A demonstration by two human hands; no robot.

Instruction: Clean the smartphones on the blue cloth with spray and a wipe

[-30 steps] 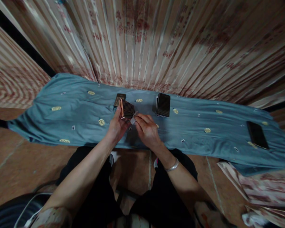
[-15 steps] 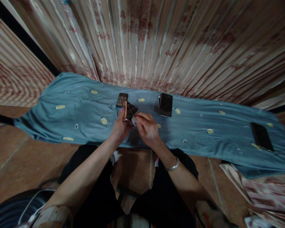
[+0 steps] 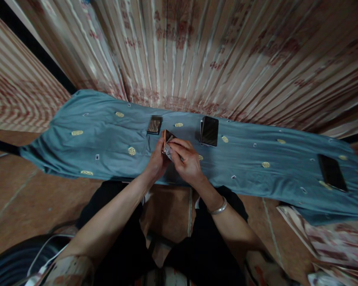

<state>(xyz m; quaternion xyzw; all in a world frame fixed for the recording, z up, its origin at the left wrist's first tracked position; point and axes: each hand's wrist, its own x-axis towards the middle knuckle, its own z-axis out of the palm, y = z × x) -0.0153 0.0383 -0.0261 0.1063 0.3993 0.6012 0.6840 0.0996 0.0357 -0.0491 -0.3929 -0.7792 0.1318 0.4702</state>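
A slim rose-gold-edged phone with a dark glossy screen point(image 3: 167, 138) stood tilted on edge above the blue cloth, with a small pale wipe point(image 3: 168, 150) pressed against its lower corner.

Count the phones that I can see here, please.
4: one held in the left hand, a phone; one behind it on the blue cloth; one mid-cloth, perhaps stacked; one far right.

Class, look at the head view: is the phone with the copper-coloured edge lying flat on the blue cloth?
No: the left hand holds the copper-edged phone tilted above the blue cloth.
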